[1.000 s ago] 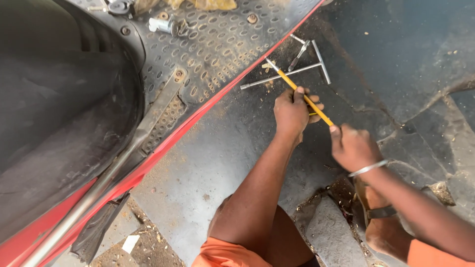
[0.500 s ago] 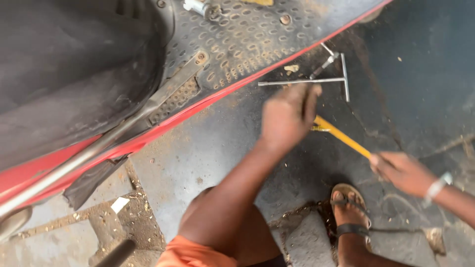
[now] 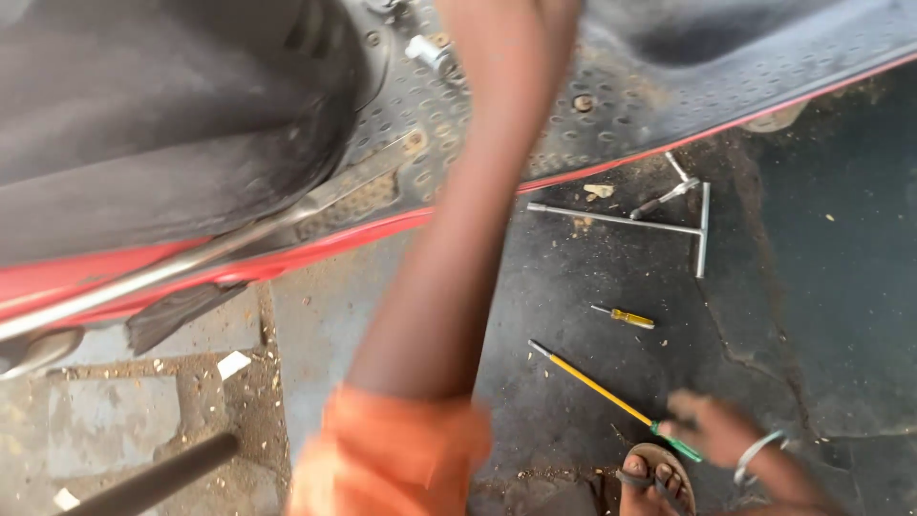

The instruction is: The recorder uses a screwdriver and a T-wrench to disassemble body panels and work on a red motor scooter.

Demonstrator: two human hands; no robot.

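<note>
The right hand (image 3: 712, 430), at five o'clock, grips the green handle of a long yellow screwdriver (image 3: 602, 387) lying on the floor (image 3: 821, 315). The left hand is out of view past twelve o'clock; only its forearm shows.

The person is wearing an orange short sleeve (image 3: 387, 449) on the left arm, its hem ending above the elbow and leaving the forearm bare. The left hand is running out of the top edge and is not showing. The right hand (image 3: 712, 430) is appearing blurred, and a thin silver bangle (image 3: 759, 454) is circling its wrist. One foot is showing at the bottom edge, wearing a brown open sandal (image 3: 657, 478) with dark straps crossing the toes.
</note>
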